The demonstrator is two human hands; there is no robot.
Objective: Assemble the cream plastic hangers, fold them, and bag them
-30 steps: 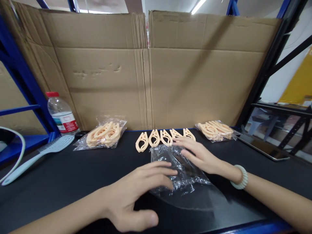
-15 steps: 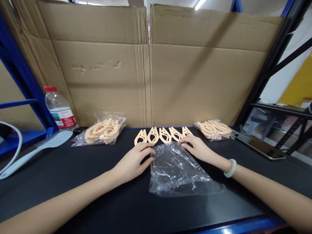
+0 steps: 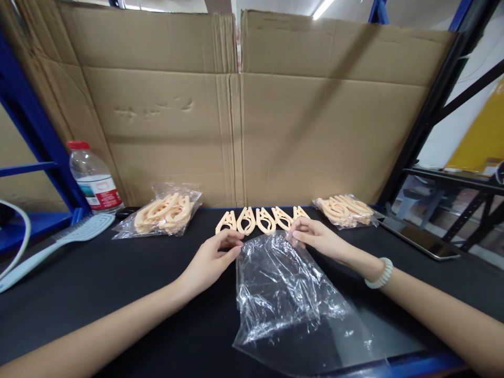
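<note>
A clear plastic bag spreads from between my hands toward the table's front edge. My left hand pinches its far left corner between thumb and fingers. At the far right corner, my right hand, with a pale beaded bracelet on the wrist, closes its thumb and fingertips on the film. Just beyond the bag lies a row of several peach plastic clip-like pieces, each teardrop-shaped with two prongs. My right fingers partly cover the rightmost piece, and my left hand is close to the leftmost one.
Bagged peach pieces lie at the left and right. A light blue hairbrush and a red-capped bottle are far left. A phone-like dark slab lies at right. Cardboard sheets wall the back of the black table.
The bag is stretched out farther toward me and reaches the front edge. My left fingers have closed on its corner. My right fingers have also drawn together on the film.
</note>
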